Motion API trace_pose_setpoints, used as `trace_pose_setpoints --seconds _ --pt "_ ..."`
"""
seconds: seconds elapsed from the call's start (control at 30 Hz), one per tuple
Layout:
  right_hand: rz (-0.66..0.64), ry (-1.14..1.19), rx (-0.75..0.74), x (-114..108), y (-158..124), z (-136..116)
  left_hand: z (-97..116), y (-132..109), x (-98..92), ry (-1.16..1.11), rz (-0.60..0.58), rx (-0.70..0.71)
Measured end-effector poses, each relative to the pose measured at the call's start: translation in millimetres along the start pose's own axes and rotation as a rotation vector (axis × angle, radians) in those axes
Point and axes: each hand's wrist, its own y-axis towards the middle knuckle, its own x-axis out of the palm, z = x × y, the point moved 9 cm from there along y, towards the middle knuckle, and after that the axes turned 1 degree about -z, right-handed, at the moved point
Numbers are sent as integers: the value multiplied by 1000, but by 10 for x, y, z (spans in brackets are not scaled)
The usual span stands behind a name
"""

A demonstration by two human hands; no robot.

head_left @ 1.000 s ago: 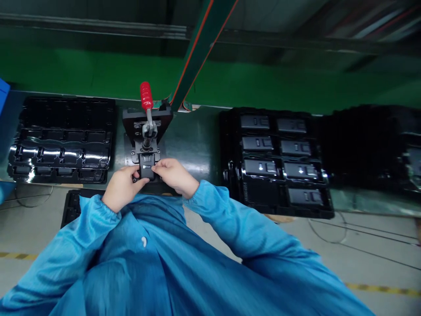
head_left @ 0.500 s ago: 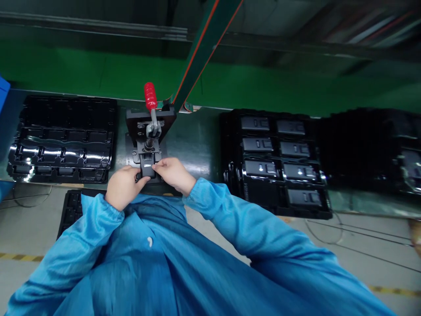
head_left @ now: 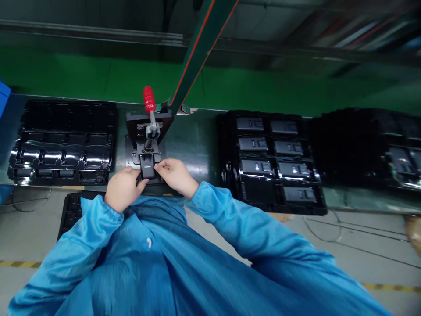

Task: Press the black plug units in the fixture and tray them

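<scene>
A small black plastic part [head_left: 148, 168] with white lettering sits in a black clamp fixture [head_left: 148, 136] on the bench. My left hand [head_left: 122, 188] pinches its left side with closed fingers. My right hand [head_left: 175, 175] pinches its right side, fingers curled on its edge. The fixture's toggle lever with the red handle [head_left: 148, 99] stands upright just behind the part. Both my arms are in blue sleeves.
A black tray [head_left: 61, 142] with shiny empty pockets lies at the left. A black tray [head_left: 272, 160] holding several black parts lies at the right, with more dark trays [head_left: 371, 149] beyond it. Another black tray [head_left: 71, 210] sits below the bench edge. A green conveyor runs behind.
Both hands stay on the black part in the fixture; the view has shifted slightly. The lever has not moved.
</scene>
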Motion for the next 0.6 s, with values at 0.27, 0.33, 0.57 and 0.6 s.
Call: trace_pose_setpoints --seconds 0.27,0.33,0.57,0.6 --pt "477 10 -810 -1136 -506 -1836 -101 -263 -818 -257 346 42" --pt "326 -61 -836 -1080 -381 -2186 -158 -333 -1099 -304 453 32" --pt "18 57 -693 -779 227 -2391 -357 -480 -1546 -401 620 -56" --pt "23 101 -661 -781 238 -2417 -371 -481 -1563 -417 624 -63"
